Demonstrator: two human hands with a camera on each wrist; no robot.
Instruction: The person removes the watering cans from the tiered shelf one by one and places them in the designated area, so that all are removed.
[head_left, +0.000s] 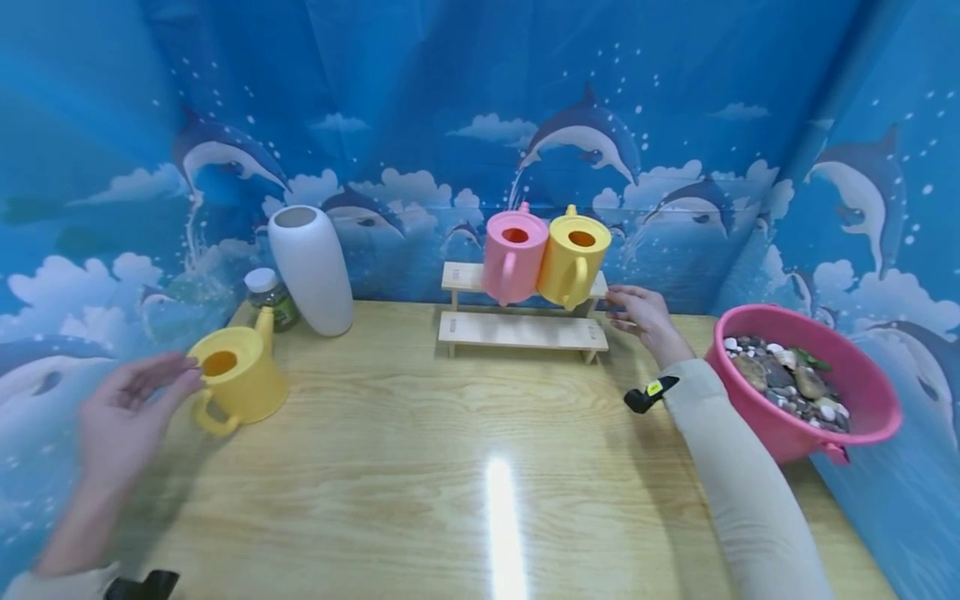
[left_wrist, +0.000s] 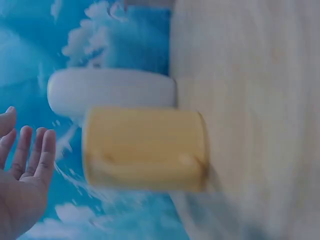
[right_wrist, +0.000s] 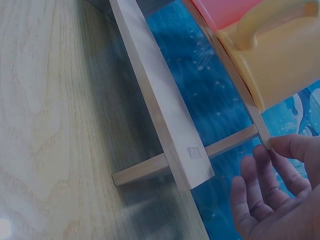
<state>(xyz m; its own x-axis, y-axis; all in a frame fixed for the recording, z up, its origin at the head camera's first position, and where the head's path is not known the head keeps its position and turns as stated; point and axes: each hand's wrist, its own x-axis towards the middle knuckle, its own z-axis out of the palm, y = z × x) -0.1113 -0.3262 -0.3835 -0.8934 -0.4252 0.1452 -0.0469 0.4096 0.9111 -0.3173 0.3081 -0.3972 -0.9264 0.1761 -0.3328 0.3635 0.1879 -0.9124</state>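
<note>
A light wooden table [head_left: 465, 433] stands inside blue dolphin curtains [head_left: 420, 100]; the left hand [head_left: 123, 417] is open with loose fingers and holds nothing, just left of a yellow watering can [head_left: 236, 383] at the near left; the right hand [head_left: 645, 321] is open too, its fingertips [right_wrist: 267, 150] touching the right end of a little wooden step shelf [head_left: 521, 329] that carries a pink watering can [head_left: 512, 254] and a second yellow can [head_left: 573, 258]; a pink tub of pebbles [head_left: 806, 396] sits at the right edge; the middle of the table is bare.

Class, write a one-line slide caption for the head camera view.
Open left hand beside a yellow watering can on the table; right hand at the wooden shelf.
</note>
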